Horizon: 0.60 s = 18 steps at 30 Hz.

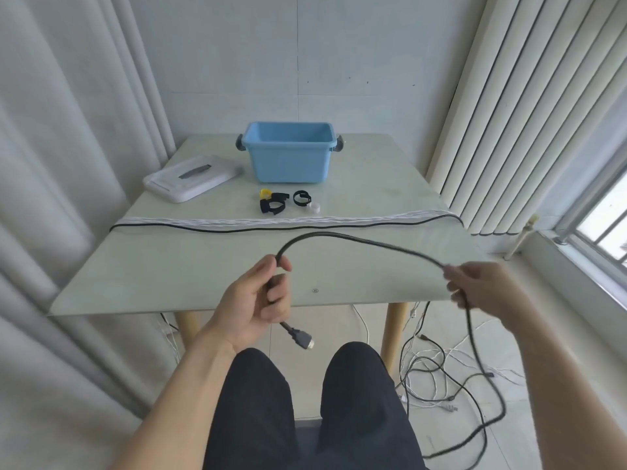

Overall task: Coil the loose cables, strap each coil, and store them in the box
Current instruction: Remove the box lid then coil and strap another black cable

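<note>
My left hand [259,300] grips a black cable [356,239] near its end; the metal-tipped plug [302,339] dangles below my fingers. The cable arcs over the table's front part to my right hand [481,286], which holds it too, then it drops to the floor at the right. A blue box [288,152] stands open at the back of the table. In front of it lie several straps [280,201], black ones and a yellow one. A white cable [271,220] and a thin black cable [237,229] stretch side by side across the table.
The box's white lid [191,178] lies at the back left of the pale green table [169,276]. A tangle of black and white cables [437,374] covers the floor at the right. Curtains hang left, vertical blinds right. My legs are below the table's front edge.
</note>
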Each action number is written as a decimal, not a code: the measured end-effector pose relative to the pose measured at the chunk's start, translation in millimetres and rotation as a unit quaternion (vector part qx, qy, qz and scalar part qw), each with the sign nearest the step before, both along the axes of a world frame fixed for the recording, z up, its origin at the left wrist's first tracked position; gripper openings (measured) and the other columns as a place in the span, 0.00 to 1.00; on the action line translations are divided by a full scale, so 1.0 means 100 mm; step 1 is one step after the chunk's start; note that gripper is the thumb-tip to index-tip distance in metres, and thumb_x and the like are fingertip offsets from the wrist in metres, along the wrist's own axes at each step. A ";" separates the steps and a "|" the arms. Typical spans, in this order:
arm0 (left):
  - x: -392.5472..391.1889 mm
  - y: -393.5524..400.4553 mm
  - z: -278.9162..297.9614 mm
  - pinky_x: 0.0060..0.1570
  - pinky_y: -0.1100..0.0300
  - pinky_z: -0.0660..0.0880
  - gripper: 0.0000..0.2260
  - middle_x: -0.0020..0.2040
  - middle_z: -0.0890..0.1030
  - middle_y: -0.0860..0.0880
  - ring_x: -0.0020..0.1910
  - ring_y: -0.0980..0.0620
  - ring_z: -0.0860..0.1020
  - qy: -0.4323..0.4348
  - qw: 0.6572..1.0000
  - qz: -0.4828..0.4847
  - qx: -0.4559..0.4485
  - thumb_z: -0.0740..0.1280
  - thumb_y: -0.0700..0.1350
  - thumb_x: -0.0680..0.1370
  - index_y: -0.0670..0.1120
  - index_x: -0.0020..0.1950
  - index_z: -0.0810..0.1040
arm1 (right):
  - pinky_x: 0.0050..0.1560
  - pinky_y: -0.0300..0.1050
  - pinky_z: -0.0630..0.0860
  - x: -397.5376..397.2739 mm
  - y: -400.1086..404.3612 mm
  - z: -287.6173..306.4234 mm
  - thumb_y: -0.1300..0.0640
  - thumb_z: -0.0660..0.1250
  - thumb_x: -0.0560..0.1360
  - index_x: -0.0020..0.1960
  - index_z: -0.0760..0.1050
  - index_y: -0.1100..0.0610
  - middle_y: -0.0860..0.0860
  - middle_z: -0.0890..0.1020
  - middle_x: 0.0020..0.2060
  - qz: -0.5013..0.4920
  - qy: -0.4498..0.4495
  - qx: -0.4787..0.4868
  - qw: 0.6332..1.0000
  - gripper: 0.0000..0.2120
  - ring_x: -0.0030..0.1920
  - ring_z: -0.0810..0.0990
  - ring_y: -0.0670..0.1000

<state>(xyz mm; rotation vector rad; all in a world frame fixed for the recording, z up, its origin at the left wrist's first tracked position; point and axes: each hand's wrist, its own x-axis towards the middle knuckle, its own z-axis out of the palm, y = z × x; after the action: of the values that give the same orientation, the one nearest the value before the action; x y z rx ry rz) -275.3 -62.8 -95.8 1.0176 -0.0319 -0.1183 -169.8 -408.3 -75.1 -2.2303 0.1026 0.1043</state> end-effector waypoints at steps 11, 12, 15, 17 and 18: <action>-0.03 -0.31 0.20 0.29 0.63 0.63 0.16 0.31 0.62 0.52 0.24 0.55 0.60 0.023 0.968 0.149 -0.199 0.53 0.54 0.84 0.57 0.68 0.74 | 0.47 0.45 0.79 -0.68 0.75 -0.44 0.52 0.67 0.79 0.59 0.72 0.47 0.49 0.83 0.39 0.154 0.001 0.048 0.987 0.09 0.38 0.83 0.48; -0.03 -0.32 0.21 0.27 0.64 0.62 0.16 0.31 0.60 0.52 0.23 0.55 0.59 0.035 0.968 0.167 -0.182 0.52 0.56 0.84 0.59 0.68 0.73 | 0.44 0.43 0.79 -0.73 0.84 -0.47 0.54 0.67 0.79 0.60 0.72 0.47 0.50 0.82 0.38 0.135 -0.014 0.086 0.987 0.10 0.36 0.82 0.48; -0.03 -0.26 0.21 0.23 0.63 0.53 0.18 0.29 0.58 0.53 0.21 0.57 0.56 0.074 0.960 0.208 -0.175 0.51 0.57 0.85 0.52 0.61 0.76 | 0.35 0.36 0.72 -0.85 1.01 -0.50 0.54 0.68 0.79 0.54 0.76 0.48 0.56 0.77 0.34 0.078 -0.033 0.118 0.989 0.05 0.32 0.74 0.48; -0.05 -0.19 0.21 0.23 0.62 0.53 0.19 0.29 0.60 0.52 0.22 0.55 0.57 0.086 0.947 0.230 -0.206 0.50 0.52 0.84 0.44 0.49 0.76 | 0.30 0.33 0.68 -0.89 1.05 -0.50 0.54 0.67 0.79 0.48 0.77 0.50 0.58 0.77 0.32 0.070 -0.035 0.105 0.991 0.02 0.29 0.71 0.46; -0.06 -0.16 0.21 0.24 0.61 0.54 0.17 0.29 0.61 0.52 0.23 0.55 0.58 0.089 0.942 0.238 -0.217 0.50 0.49 0.82 0.43 0.44 0.74 | 0.29 0.33 0.67 -0.91 1.06 -0.52 0.53 0.66 0.79 0.45 0.77 0.52 0.57 0.77 0.30 0.074 -0.033 0.088 0.993 0.05 0.27 0.70 0.45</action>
<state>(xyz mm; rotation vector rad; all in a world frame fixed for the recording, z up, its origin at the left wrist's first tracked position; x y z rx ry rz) -280.9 -78.4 -74.6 0.5470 0.3398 0.2335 -261.3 -302.7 -126.6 -2.0602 -0.1050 0.1170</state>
